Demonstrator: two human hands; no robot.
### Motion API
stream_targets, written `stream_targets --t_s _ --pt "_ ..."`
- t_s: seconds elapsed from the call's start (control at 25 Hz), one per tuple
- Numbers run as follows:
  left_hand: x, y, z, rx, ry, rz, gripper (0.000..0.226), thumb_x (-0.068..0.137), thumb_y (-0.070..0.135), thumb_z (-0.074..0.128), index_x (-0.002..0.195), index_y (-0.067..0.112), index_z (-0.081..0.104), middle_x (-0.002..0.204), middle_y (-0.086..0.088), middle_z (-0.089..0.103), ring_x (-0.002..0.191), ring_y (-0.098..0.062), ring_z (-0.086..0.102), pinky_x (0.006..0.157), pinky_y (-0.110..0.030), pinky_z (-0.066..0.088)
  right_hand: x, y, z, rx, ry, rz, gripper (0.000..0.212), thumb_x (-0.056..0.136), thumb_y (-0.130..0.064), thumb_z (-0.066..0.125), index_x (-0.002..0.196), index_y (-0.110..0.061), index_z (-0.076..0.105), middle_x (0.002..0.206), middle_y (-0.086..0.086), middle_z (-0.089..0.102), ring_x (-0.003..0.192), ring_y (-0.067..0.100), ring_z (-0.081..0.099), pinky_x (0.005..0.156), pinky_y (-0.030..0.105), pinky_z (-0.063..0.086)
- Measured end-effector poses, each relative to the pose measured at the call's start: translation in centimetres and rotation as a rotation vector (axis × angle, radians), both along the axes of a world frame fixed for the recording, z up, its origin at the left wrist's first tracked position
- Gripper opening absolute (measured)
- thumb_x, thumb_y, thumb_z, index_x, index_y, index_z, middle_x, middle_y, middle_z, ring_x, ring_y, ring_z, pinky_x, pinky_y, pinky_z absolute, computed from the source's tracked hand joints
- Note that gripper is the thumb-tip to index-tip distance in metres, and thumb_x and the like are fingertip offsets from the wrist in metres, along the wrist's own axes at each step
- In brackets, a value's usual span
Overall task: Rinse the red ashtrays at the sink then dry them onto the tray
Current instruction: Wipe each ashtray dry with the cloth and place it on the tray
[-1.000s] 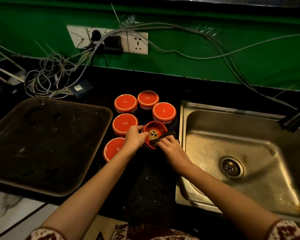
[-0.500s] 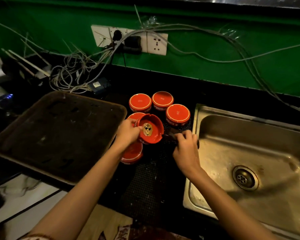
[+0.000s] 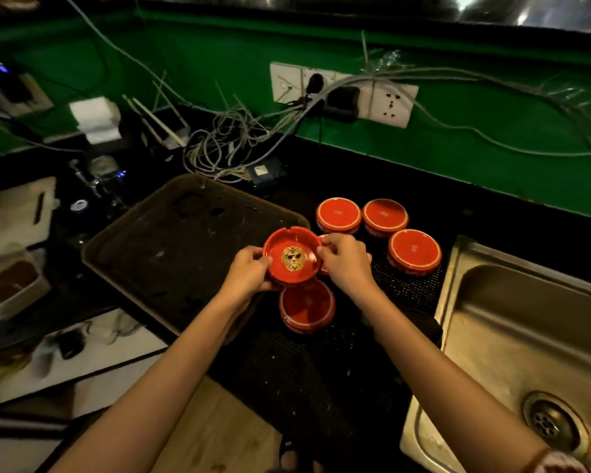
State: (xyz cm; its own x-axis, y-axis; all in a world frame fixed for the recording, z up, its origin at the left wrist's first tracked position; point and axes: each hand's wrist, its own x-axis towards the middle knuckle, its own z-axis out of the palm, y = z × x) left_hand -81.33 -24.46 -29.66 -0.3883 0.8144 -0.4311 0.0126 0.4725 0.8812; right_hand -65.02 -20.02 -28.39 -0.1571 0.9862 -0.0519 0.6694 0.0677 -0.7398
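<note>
A red ashtray (image 3: 293, 257) with a gold lion emblem faces up, held between both hands just above the right edge of the dark tray (image 3: 171, 254). My left hand (image 3: 249, 274) grips its left rim. My right hand (image 3: 343, 261) pinches its right rim. Several more red ashtrays sit upside down on the black mat: one just below the held one (image 3: 307, 307), others behind (image 3: 338, 215), (image 3: 385, 216) and to the right (image 3: 414, 251). One more is mostly hidden under my right hand. The steel sink (image 3: 512, 322) lies to the right.
A tangle of grey cables (image 3: 219, 155) and a wall socket strip (image 3: 342, 93) hang on the green wall behind. A white tissue stack (image 3: 94, 119) and cluttered containers stand at the left. The sink drain (image 3: 551, 421) is at the lower right.
The held ashtray has moved left toward the tray and now lies flatter, face up. My right hand left the dark cloth near the sink edge and took the ashtray's right rim.
</note>
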Motion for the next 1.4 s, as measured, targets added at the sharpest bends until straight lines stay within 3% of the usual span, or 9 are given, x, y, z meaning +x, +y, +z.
stream_targets --t_s 0.16,0.28,0.44,0.6,0.72,0.96,1.16,1.28,1.4 --pt "-5.3 1.4 0.4 -0.003 0.375 0.018 0.009 0.093 0.014 0.048 0.102 0.012 0.051 0.109 -0.013 0.058 0.091 -0.029 0.066 0.067 -0.044 0.060 -6.5 2.7 0.4 0.078 -0.086 0.118 0.021 0.092 -0.027 0.053 0.105 -0.020 0.068 0.106 0.006 0.069 0.111 0.031 0.055 0.096 0.045 0.032" --pt "-10.8 3.3 -0.1 -0.038 0.578 0.119 0.020 0.088 0.006 0.045 0.098 0.002 0.063 0.106 -0.022 0.065 0.096 -0.037 0.064 0.079 -0.047 0.056 -12.2 4.4 0.0 0.093 -0.077 0.214 0.026 0.096 -0.027 0.046 0.105 -0.019 0.068 0.106 0.006 0.067 0.111 0.030 0.054 0.097 0.048 0.030" --pt "-18.8 7.2 -1.6 -0.086 0.558 0.271 0.021 0.087 0.009 0.051 0.094 -0.002 0.067 0.098 -0.022 0.069 0.085 -0.036 0.068 0.072 -0.047 0.058 -18.6 7.2 -2.2 0.178 -0.191 0.305 0.039 0.098 -0.027 0.043 0.133 -0.013 0.050 0.128 0.009 0.058 0.127 0.029 0.041 0.103 0.049 0.035" --pt "-25.5 11.1 -3.6 -0.152 0.581 0.305 0.024 0.089 0.014 0.055 0.098 -0.006 0.065 0.100 -0.024 0.068 0.091 -0.039 0.067 0.077 -0.045 0.057 -24.1 9.9 -4.6 0.211 -0.361 0.348 0.041 0.095 -0.026 0.049 0.132 -0.010 0.048 0.128 0.010 0.058 0.121 0.029 0.046 0.101 0.045 0.039" --pt "-27.9 13.5 -5.5 -0.163 0.565 0.304 0.023 0.086 0.009 0.050 0.099 -0.005 0.064 0.100 -0.025 0.068 0.084 -0.041 0.068 0.072 -0.049 0.058 -26.0 11.0 -5.7 0.197 -0.378 0.317 0.039 0.095 -0.027 0.049 0.129 -0.011 0.050 0.128 0.009 0.056 0.120 0.028 0.046 0.102 0.042 0.039" --pt "-29.0 15.9 -7.6 -0.179 0.528 0.344 0.026 0.091 0.009 0.042 0.102 -0.003 0.062 0.104 -0.024 0.065 0.080 -0.038 0.069 0.073 -0.046 0.058 -26.7 12.0 -6.9 0.167 -0.287 0.269 0.045 0.095 -0.027 0.051 0.136 -0.010 0.045 0.131 0.009 0.052 0.125 0.024 0.041 0.101 0.037 0.042" --pt "-26.5 13.7 -5.6 -0.254 0.579 0.351 0.032 0.094 0.020 0.050 0.118 -0.002 0.054 0.133 -0.025 0.037 0.091 -0.036 0.063 0.081 -0.043 0.054 -25.5 12.1 -6.8 0.070 -0.164 0.243 0.045 0.092 -0.028 0.057 0.133 -0.012 0.049 0.122 0.007 0.058 0.119 0.023 0.047 0.094 0.034 0.044" --pt "-22.3 12.0 -4.0 -0.056 0.719 0.329 0.042 0.091 0.020 0.054 0.129 0.005 0.044 0.130 -0.016 0.039 0.105 -0.035 0.056 0.083 -0.043 0.048 -23.6 11.9 -6.1 -0.080 0.027 0.167 0.040 0.088 -0.026 0.063 0.126 -0.015 0.055 0.102 0.003 0.065 0.102 0.018 0.059 0.085 0.032 0.051" --pt "-16.9 11.6 -3.0 0.160 0.728 0.102 0.032 0.088 0.014 0.054 0.120 0.009 0.054 0.122 -0.011 0.049 0.104 -0.030 0.056 0.086 -0.037 0.044 -20.2 11.6 -5.5 -0.111 0.114 0.093 0.028 0.085 -0.021 0.066 0.113 -0.016 0.064 0.090 0.003 0.068 0.082 0.013 0.065 0.072 0.023 0.050"
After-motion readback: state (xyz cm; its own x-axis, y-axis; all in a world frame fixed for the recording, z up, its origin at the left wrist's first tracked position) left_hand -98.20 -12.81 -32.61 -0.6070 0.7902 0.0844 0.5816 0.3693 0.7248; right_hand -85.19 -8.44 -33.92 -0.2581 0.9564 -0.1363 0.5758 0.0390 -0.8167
